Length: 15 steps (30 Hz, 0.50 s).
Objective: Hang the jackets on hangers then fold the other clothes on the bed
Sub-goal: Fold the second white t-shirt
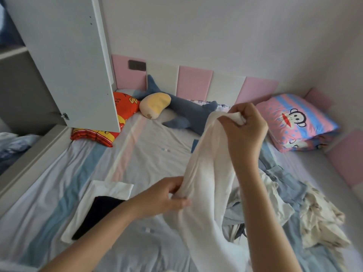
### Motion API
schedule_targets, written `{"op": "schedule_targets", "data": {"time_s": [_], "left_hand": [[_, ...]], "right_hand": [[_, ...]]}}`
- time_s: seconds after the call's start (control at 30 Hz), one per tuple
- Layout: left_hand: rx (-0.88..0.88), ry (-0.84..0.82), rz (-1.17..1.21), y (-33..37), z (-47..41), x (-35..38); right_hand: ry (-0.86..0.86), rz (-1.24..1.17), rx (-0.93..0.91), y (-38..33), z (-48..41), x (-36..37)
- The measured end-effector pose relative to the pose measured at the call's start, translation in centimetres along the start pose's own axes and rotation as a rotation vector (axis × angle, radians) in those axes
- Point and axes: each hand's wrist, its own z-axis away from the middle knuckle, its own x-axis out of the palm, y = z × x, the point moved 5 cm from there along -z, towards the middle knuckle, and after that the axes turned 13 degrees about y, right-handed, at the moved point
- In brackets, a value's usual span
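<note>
Two hands, one left hand [167, 197] and one right hand [245, 126], grip one white garment [204, 173] above the bed [137, 154]. On the bed's left half lie two folded pieces: one white piece [106, 190] with one dark piece [98, 213] on top. One heap of unfolded clothes [284, 203] sits on the bed's right half, its pieces too tangled to count. At the bed's head lie one blue shark toy [188, 112], one yellow cushion [155, 104], one red pillow [125, 108] and one monkey-print pillow [294, 120]. One wardrobe door [68, 55] hangs open over the bed's left corner.
</note>
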Motion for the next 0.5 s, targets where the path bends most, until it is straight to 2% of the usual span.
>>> {"op": "schedule_targets", "data": {"time_s": [0.03,0.1,0.2,0.27,0.37,0.43,0.5], "left_hand": [[-0.013,-0.036,-0.055,-0.4,0.2,0.0],[-0.046,0.013,-0.135,-1.0,-0.1,-1.3],[-0.04,0.219,-0.206,-2.0,-1.6,-4.7],[0.015,0.392,-0.293,-1.6,-2.7,-7.2],[0.138,0.646,-0.396,0.3,-3.4,-10.6],[0.291,0.748,-0.49,2.0,-3.6,-12.3],[0.399,0.801,-0.56,2.9,-3.7,-13.4]], "right_hand": [[0.003,0.046,-0.018,0.4,-0.9,-0.2],[-0.029,0.141,-0.064,1.6,-2.6,-0.6],[-0.095,0.29,-0.08,4.0,-4.2,-1.3],[-0.068,0.391,-0.04,5.4,-4.8,-2.0],[0.0,0.34,-0.029,6.2,-5.1,-3.0],[-0.104,0.321,-0.074,6.9,-4.9,-2.9],[-0.376,0.402,-0.082,8.3,-3.9,-2.2]]}}
